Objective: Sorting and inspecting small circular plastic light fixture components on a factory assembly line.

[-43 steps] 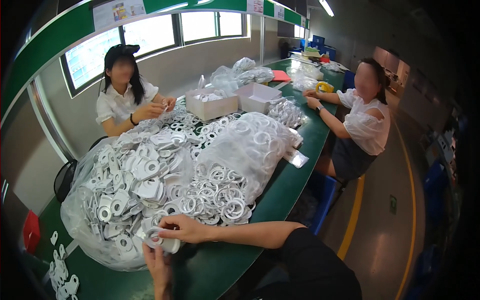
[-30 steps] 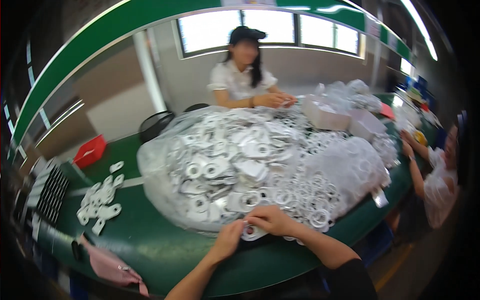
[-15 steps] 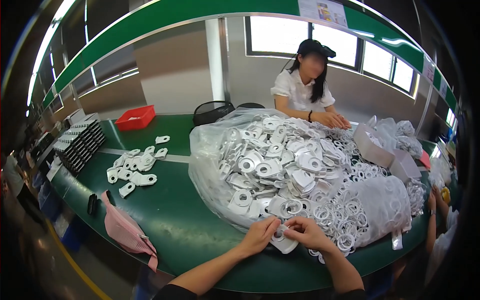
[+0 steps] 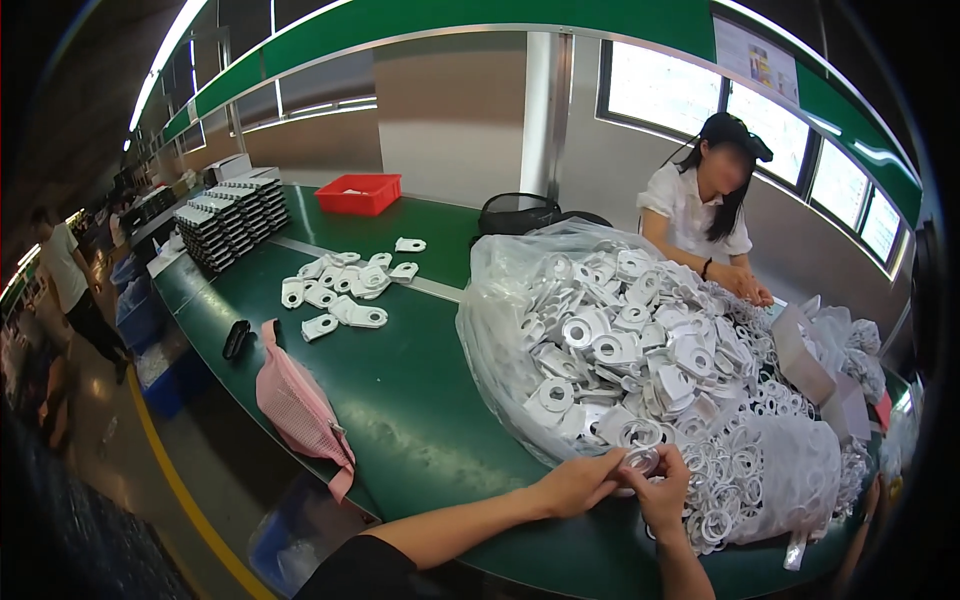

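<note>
Pinching a pale ring (image 4: pixel 644 461), both hands in play!
Left hand (image 4: pixel 576 485) has its fingertips clamped at the ring's nine o'clock, right hand (image 4: pixel 662 492) clamped around three. It sits right below the plates (image 4: pixel 625 340), which heap up at twelve, loose rings (image 4: pixel 716 466) spilling away at three. Good form here, it seems, means gripping only the rim, keeping it level and pressing evenly so nothing slips.

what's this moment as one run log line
left hand: holds white part | right hand: holds it | nearby: white plates in clear bag, white rings
</note>
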Demonstrator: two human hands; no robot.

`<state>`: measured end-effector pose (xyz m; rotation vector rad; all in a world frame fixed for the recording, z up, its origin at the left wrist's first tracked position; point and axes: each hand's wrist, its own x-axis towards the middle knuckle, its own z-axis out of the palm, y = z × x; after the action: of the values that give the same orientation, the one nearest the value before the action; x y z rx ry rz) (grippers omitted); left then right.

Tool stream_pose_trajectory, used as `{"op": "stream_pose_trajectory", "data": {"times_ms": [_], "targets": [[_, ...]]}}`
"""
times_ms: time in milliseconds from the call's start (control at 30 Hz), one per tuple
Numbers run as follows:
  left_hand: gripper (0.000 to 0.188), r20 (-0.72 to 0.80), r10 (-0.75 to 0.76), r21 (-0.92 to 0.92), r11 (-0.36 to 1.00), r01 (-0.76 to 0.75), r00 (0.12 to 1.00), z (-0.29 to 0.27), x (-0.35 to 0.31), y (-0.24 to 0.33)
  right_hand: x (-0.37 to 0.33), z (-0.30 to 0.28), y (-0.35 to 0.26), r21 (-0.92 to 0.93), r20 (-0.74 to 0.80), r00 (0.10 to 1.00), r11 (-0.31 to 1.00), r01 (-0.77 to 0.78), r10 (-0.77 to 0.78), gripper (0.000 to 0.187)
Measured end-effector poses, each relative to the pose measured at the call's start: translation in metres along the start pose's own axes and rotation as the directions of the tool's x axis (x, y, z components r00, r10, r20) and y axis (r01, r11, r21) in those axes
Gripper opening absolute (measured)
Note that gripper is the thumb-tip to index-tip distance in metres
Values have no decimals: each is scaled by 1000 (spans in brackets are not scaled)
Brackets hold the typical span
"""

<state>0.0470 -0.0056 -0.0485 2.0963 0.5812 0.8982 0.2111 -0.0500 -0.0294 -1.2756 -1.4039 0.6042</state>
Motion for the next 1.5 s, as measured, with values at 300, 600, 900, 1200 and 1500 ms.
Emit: {"op": "stream_pose_trajectory", "data": {"times_ms": [300, 600, 900, 1200, 1500], "targets": [[33, 250, -203, -208, 944, 257, 947, -60, 13, -8, 16, -23, -10, -205, 388, 920, 978, 25, 58, 30], [20, -684, -529, -574, 815, 77, 502, -226, 10, -75, 12, -71, -27, -568, 432, 894, 806, 165, 121, 28], [47, -786, -347, -211, 928, 306, 511, -213, 24, -98, -10, -70, -32, -830, 349, 913, 522, 196, 212, 23], [31, -433, 161, 601, 785, 151, 887, -68, 104, -46, -12, -49, -32, -941, 228, 922, 313, 127, 312, 33], [41, -576, -202, 317, 838, 444, 792, -61, 120, -52, -9, -51, -30, -936, 230, 925, 330, 124, 303, 34]]}}
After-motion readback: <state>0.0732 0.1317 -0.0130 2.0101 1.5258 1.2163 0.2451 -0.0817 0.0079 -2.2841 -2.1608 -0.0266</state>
